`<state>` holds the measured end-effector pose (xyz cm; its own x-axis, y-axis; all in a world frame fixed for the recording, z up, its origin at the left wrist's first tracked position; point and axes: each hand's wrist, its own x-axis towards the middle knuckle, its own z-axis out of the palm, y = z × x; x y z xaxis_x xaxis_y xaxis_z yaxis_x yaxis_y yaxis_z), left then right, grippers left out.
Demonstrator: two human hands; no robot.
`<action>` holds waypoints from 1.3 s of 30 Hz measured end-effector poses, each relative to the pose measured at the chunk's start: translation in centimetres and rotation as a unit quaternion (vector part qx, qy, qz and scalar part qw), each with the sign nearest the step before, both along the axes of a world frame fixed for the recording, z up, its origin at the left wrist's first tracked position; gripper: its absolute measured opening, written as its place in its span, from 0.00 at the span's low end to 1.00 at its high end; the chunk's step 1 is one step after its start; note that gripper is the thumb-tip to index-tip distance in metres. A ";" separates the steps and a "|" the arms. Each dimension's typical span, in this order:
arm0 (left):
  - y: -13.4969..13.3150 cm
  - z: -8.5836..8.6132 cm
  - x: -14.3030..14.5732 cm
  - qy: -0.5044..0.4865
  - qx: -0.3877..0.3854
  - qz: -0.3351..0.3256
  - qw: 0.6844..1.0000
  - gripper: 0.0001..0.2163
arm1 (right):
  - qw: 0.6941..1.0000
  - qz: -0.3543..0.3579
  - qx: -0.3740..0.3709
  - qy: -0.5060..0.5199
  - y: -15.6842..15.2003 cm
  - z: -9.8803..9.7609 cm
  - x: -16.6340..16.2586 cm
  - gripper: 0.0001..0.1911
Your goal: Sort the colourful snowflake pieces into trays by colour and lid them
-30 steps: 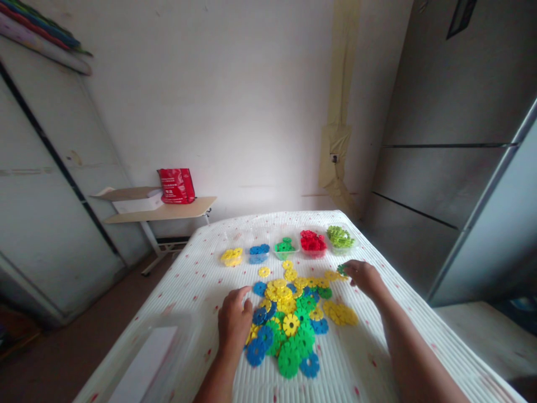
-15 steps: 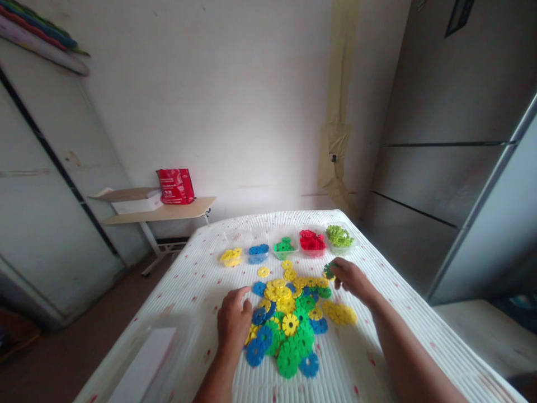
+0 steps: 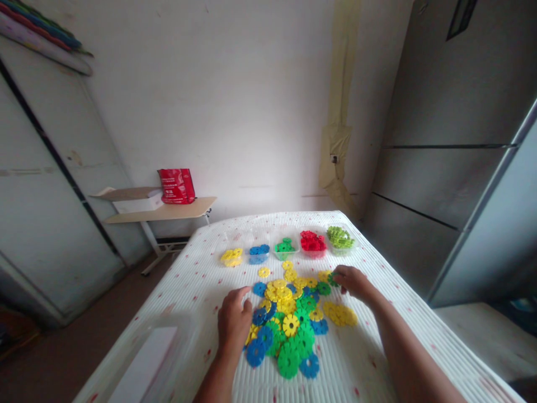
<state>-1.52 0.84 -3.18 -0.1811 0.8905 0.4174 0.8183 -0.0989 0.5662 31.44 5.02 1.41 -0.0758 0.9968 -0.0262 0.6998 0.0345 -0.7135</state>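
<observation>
A loose pile of notched, flower-shaped plastic discs in yellow, blue and green lies on the table. My right hand is at the pile's far right edge, its fingers closed on a green disc close to a yellow disc. At the pile's left side rests my left hand, thumb and forefinger apart, holding nothing that I can see. Another group of yellow discs lies beneath my right forearm's left side.
Clear tubs line the far side: yellow discs, blue discs, green pieces, red pieces and light green pieces. A clear plastic box with a white strip stands front left. A side table bears a red bag.
My right hand has come down a little, bringing the green disc lower and slightly right, beside the yellow one. My left hand has stayed in place.
</observation>
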 end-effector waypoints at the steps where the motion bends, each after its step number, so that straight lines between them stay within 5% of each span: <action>1: 0.0 0.0 0.0 0.000 0.000 0.000 1.000 0.13 | 1.000 0.005 -0.002 -0.002 -0.1 0.1 -0.1 0.06; 10: 0.0 0.0 0.0 -0.005 0.000 0.003 1.000 0.13 | 0.994 0.021 0.003 -0.105 -0.1 -1.2 -2.2 0.20; 18: -0.1 0.0 0.0 -0.002 -0.001 0.001 1.000 0.13 | 0.988 0.008 0.037 -0.150 0.0 -1.3 -2.2 0.10; 26: -0.2 0.4 0.1 -0.001 -0.012 0.002 1.000 0.13 | 0.997 0.020 -0.003 -0.074 -0.2 -1.2 -2.2 0.06; 33: -0.4 0.8 0.5 -0.001 -0.020 0.001 1.000 0.14 | 0.993 0.068 -0.031 0.095 -0.2 1.2 -3.7 0.05; 39: -0.5 0.8 0.4 -0.012 -0.012 0.003 1.000 0.14 | 0.989 0.018 0.049 0.138 4.8 5.0 -8.1 0.04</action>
